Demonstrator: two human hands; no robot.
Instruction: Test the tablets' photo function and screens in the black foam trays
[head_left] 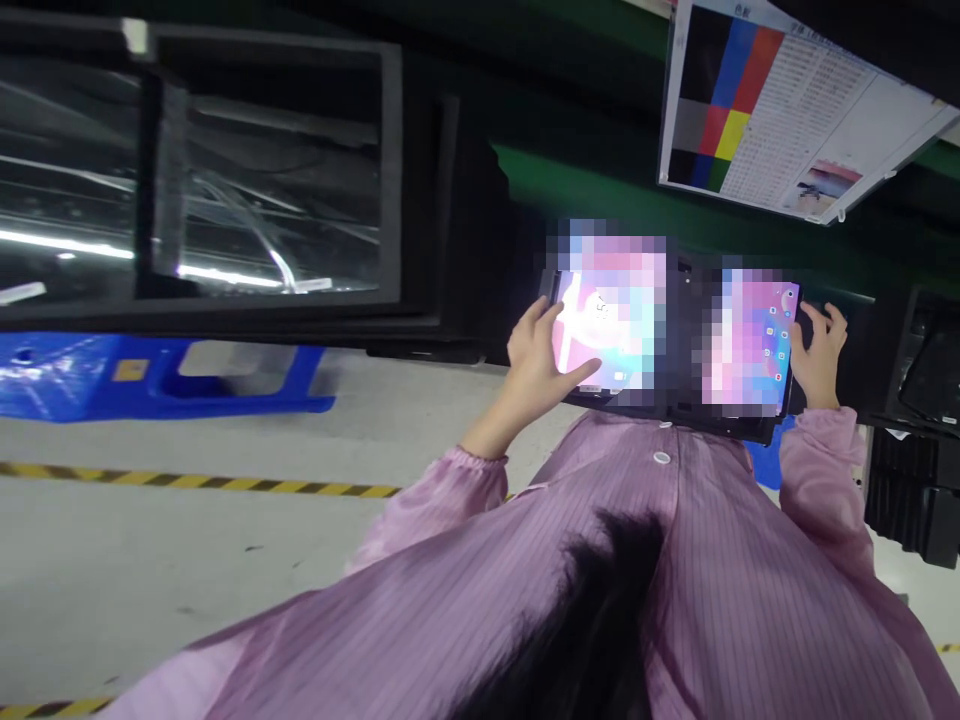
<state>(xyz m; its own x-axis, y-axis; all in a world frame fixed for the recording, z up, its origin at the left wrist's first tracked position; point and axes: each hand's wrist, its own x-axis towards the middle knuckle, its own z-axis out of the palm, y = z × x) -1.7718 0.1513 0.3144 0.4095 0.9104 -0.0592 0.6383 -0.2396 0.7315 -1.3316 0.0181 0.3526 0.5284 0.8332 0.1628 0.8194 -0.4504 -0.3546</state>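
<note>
The head view showed two flat, rectangular tablets with lit pink-and-blue screens lying side by side in a black, flat holder [684, 360]: the left tablet [619, 325] by the holder's left edge, the right tablet [750, 345] by its right edge, a dark strip between them. Each had its long axis running away from the person's body, the short sides facing the holder's near and far edges. Pixelation covered much of both screens, so which end was the top could not be told. The bare left hand [534, 358] touched the left tablet at its left side, fingers bent at the edge and thumb stretched over the glass near the near-left corner; whether it gripped could not be told. The bare right hand [821, 350] was at the right tablet's right side, fingers curled and parted, thumb by the edge, its grip equally unclear. The holder's near edge lay close to the pink, striped cloth coat [697, 500]. Beyond its far-right corner hung a white printed sheet with coloured squares [787, 120]
</note>
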